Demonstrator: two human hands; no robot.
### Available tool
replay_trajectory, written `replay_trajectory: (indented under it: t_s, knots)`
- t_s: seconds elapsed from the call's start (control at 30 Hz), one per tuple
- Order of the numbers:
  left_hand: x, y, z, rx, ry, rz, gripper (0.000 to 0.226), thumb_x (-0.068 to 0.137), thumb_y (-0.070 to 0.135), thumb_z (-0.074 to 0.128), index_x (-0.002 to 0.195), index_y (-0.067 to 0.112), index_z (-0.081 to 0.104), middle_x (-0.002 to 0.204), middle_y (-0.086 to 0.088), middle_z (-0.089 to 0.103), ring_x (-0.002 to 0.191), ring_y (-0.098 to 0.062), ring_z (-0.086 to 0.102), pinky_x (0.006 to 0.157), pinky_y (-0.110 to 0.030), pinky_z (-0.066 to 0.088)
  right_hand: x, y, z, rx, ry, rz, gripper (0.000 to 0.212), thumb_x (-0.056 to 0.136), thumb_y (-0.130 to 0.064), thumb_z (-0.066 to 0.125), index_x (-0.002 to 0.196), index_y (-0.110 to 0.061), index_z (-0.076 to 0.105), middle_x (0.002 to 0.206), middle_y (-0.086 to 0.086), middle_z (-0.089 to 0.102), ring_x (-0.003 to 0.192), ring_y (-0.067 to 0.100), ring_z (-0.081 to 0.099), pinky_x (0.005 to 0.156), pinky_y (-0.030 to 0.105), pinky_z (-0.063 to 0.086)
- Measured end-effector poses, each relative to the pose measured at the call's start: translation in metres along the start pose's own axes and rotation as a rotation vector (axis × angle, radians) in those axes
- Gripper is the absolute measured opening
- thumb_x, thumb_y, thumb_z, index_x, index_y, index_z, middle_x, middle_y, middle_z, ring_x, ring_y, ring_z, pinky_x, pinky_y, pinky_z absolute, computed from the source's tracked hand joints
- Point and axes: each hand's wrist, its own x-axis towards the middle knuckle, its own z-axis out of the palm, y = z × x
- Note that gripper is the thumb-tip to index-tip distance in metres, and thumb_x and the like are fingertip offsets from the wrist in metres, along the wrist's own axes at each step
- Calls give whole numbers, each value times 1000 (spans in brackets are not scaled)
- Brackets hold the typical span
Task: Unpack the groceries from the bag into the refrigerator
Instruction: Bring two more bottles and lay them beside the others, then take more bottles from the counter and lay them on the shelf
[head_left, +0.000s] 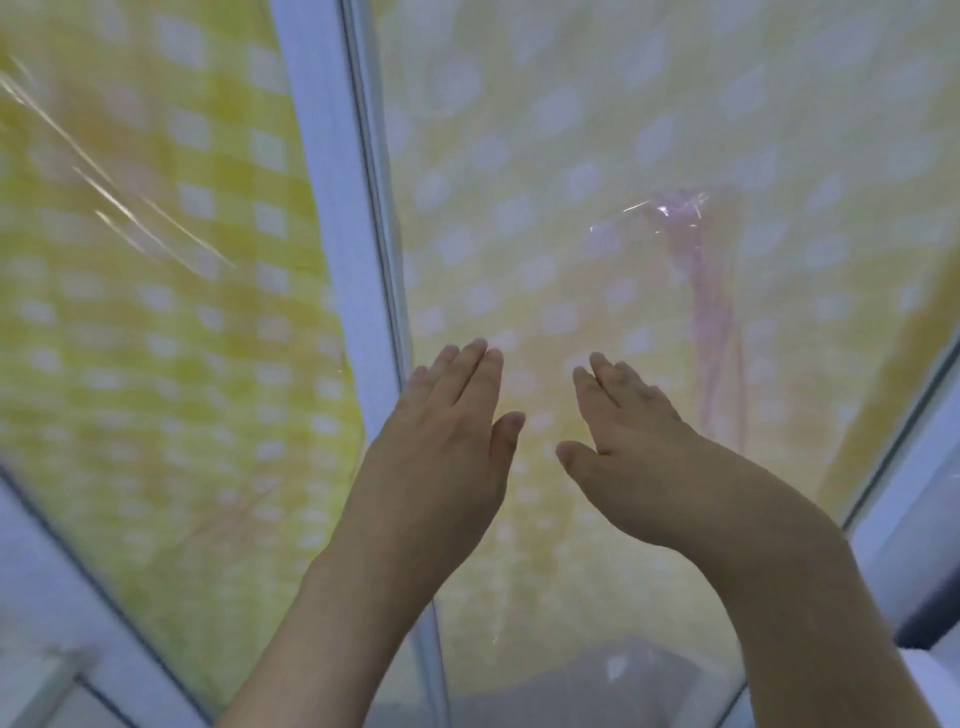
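Both hands empty: left hand (447, 436) and right hand (623, 441) flat, fingers straight, before yellow checked panels (571, 156). No bag visible; likely locate it first.

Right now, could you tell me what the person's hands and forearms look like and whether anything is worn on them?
Both the left hand and the right hand are bare: no gloves, rings, watch or bracelet show. The forearms are uncovered as far as the picture's lower edge, with no sleeve in view. Fingernails look short and unpainted.
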Motion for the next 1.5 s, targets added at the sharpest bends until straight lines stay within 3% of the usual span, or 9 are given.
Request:
replay_trajectory:
  t_s: [0.23, 0.47, 0.63, 0.8, 1.2, 1.3, 1.5]
  knots:
    - [-48, -66, -46, 137, 70, -250, 71, 94, 50, 19, 149, 10, 37, 156, -6, 34, 146, -22, 28, 117, -30, 13, 14, -84, 15, 3, -24, -292, 64, 104, -34, 25, 154, -17, -12, 159, -2, -26, 146, 11, -23, 117, 29, -12]
    - [-119, -123, -104, 277, 155, -508, 69, 95, 52, 23, 149, 11, 37, 156, -6, 35, 146, -21, 29, 117, -30, 15, 25, -196, 50, 0, -91, -621, 65, 104, -35, 29, 155, -15, -7, 160, 1, -22, 148, 15, -17, 119, 31, -8]
    - [-177, -160, -147, 350, 212, -708, 60, 97, 43, 34, 147, 10, 41, 154, -7, 38, 143, -23, 32, 117, -36, 22, 22, -275, 79, 8, -149, -816, 64, 104, -32, 30, 155, -15, -5, 161, 2, -19, 148, 15, -15, 119, 31, -7]
    - [-231, -198, -183, 424, 235, -869, 53, 102, 37, 42, 147, 11, 39, 155, -5, 36, 144, -20, 30, 117, -33, 20, 14, -355, 108, 34, -224, -963, 63, 104, -29, 30, 155, -16, -4, 161, 1, -19, 148, 14, -17, 118, 29, -8]
    - [-294, -299, -221, 460, 252, -1087, 57, 101, 41, 35, 153, 19, 27, 161, 5, 20, 148, -10, 14, 116, -21, 7, 51, -476, 175, 56, -324, -1098, 62, 104, -28, 30, 155, -19, -5, 161, -4, -17, 148, 11, -15, 117, 27, -9]
    - [-297, -335, -218, 450, 252, -1135, 56, 101, 41, 37, 153, 21, 27, 161, 5, 22, 148, -11, 16, 112, -17, 6, 81, -500, 199, 46, -363, -1088, 62, 104, -27, 31, 155, -19, -4, 162, -3, -16, 148, 12, -14, 117, 28, -8]
    - [-293, -413, -202, 372, 224, -1262, 59, 102, 40, 41, 155, 25, 21, 161, 8, 20, 148, -8, 14, 116, -23, 13, 147, -557, 248, 65, -501, -1097, 60, 102, -24, 32, 156, -18, 6, 163, -2, -4, 150, 13, -3, 118, 29, 3]
